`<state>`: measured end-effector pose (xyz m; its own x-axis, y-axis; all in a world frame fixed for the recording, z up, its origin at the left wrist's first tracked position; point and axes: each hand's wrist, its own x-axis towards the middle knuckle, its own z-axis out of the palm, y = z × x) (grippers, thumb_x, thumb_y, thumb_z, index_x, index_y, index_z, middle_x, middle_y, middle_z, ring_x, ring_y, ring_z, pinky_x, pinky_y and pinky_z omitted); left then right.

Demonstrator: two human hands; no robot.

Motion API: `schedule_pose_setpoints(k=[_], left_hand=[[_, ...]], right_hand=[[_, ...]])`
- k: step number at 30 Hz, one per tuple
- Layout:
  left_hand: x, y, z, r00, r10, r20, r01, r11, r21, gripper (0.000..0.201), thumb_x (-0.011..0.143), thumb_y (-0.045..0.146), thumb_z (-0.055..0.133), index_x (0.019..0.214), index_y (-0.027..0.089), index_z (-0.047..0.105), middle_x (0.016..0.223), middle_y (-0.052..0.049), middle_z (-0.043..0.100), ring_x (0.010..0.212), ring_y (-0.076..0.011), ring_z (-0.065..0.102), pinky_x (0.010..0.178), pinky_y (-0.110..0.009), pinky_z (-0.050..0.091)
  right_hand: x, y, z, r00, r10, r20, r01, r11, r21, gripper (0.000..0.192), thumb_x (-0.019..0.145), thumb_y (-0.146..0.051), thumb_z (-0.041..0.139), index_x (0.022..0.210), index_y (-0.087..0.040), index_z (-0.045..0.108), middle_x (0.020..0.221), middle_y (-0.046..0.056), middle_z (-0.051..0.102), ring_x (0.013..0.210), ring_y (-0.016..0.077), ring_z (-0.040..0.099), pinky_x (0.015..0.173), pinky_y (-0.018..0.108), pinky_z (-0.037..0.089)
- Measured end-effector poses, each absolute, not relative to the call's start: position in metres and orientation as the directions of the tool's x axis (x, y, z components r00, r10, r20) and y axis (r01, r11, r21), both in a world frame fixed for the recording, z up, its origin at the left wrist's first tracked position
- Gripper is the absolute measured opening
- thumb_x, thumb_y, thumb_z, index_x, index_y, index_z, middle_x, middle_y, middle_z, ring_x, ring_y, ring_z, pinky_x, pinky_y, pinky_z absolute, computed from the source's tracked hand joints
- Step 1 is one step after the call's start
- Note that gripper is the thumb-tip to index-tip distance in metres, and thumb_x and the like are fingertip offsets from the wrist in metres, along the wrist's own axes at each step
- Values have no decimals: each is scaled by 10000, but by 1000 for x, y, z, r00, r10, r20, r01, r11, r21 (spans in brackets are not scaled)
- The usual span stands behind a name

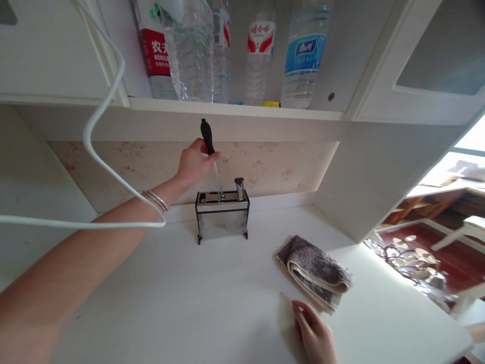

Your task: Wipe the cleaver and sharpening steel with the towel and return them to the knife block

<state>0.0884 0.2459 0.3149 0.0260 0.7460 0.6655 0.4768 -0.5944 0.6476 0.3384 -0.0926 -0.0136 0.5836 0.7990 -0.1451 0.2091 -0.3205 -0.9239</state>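
A white cable (98,151) loops over the forearm, and a folded towel (314,273) lies just beside the flat, empty right hand (314,336). The left hand (195,163) is clamped on a black-handled tool (207,137), its blade in the metal holder (222,215) below, beside another handle (239,188).

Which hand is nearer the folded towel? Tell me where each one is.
Right. The right hand rests on the counter just in front of the folded towel; the left hand is farther off, gripping a black-handled tool above the metal holder.

White counter (212,303) bears metal knife rack (222,216), folded towel (316,273), perhaps damp.
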Motion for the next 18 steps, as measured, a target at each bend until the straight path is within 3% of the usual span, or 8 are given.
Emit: schedule_pose_setpoints(k=[4, 10, 18], left_hand=[[96, 252, 303, 135, 704, 697, 638, -600, 483, 363, 751, 504, 686, 895, 180, 608, 865, -34, 690, 792, -201, 631, 692, -298, 452], [103, 263, 254, 253, 802, 540, 681, -545, 489, 356, 804, 533, 608, 848, 181, 620, 800, -52, 693, 726, -195, 622, 622, -275, 392], [102, 269, 209, 325, 846, 423, 692, -517, 504, 381, 783, 559, 609, 741, 181, 639, 740, -62, 692, 683, -199, 612, 597, -277, 364]], right_hand=[[338, -92, -11, 598, 789, -140, 228, -335, -914, 576, 743, -663, 553, 1001, -172, 709, 687, 28, 669, 568, 194, 558, 559, 279, 443], [337, -93, -3, 630, 768, -116, 244, -338, -909, 562, 736, -650, 556, 987, -175, 721, 797, 57, 716, 645, 216, 607, 599, 278, 473], [336, -92, -3, 636, 764, -108, 265, -348, -899, 571, 750, -655, 534, 982, -166, 713, 701, 39, 680, 617, 213, 590, 602, 283, 469]])
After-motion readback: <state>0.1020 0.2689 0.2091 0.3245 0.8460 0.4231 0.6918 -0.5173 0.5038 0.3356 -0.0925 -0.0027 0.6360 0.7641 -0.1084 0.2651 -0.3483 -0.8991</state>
